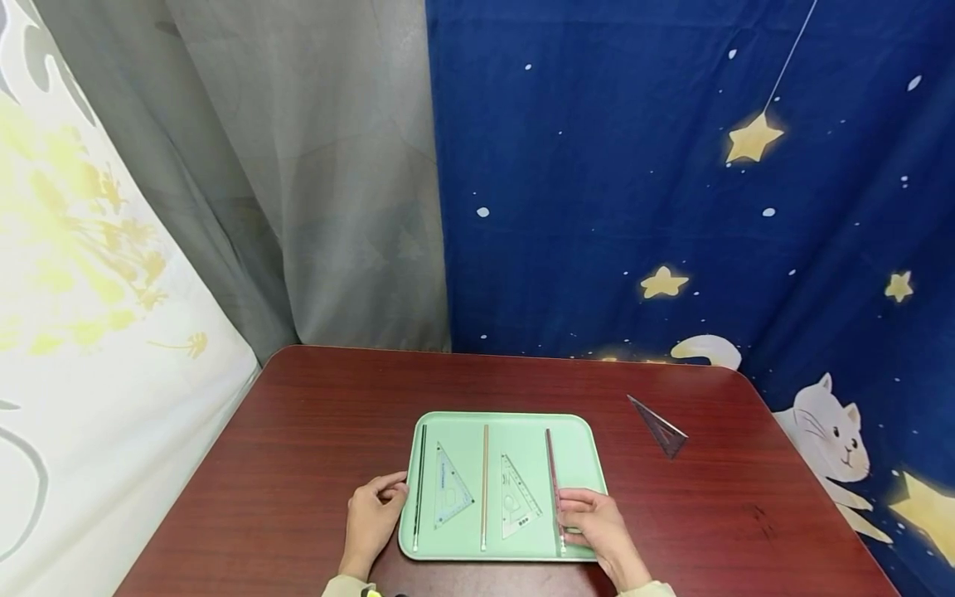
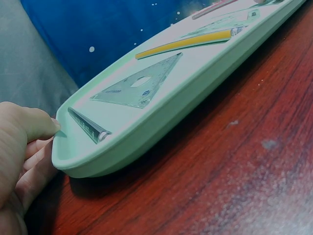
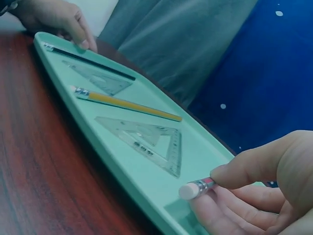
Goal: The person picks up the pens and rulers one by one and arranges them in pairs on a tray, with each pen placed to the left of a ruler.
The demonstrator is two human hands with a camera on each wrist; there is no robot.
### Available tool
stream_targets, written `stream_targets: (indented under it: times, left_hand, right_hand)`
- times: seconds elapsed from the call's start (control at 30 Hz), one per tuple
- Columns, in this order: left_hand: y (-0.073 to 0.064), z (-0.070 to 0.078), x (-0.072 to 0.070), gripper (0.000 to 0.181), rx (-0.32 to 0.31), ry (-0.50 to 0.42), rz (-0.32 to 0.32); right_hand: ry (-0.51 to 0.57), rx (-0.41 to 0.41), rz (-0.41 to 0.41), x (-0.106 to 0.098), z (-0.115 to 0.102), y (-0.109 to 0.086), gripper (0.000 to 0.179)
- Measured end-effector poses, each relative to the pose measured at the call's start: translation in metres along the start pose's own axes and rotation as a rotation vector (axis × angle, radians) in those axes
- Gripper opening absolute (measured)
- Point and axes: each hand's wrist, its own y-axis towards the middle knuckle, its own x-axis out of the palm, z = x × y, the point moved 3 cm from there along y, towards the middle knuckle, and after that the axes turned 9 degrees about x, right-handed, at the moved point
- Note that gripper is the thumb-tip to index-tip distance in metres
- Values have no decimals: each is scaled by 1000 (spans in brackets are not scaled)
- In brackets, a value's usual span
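Note:
A pale green tray [image 1: 515, 423] lies on the table. My left hand [image 1: 373, 514] holds its left rim, thumb over the edge and other fingers outside. On the right part of the tray, my right hand [image 1: 597, 526] pinches a red pencil [image 1: 550, 456] near its eraser end [image 3: 190, 191]. Left of it lie a clear set square [image 3: 174, 152], a yellow pencil [image 2: 183, 45], another clear set square [image 2: 120, 97] and a black pencil [image 1: 419, 489], in that order. The pencils run roughly parallel, front to back.
Beyond the tray's right side, a third set square [image 1: 660, 429], dark-looking, lies on the reddish-brown table [image 1: 321, 414]. Behind the table hang a grey curtain [image 1: 358, 207] and a blue star-patterned curtain [image 1: 567, 207]. A white patterned cloth [image 1: 97, 332] hangs at the left.

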Motion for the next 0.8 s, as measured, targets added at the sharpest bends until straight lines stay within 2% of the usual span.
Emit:
stream_targets:
  times: [0.3,0.53,0.8]
  left_hand:
    - [-1,1,0,19,12,-10,4]
    - [-1,1,0,18,30,-1,19]
    - [0,1,0,19,18,-3,7]
  right_hand:
    - [-102,-63,123,11,-3,-2,39]
    - [-243,-106,244,19,-7,-6,30]
    - [-326,-150,299,24,-10,-7,27]
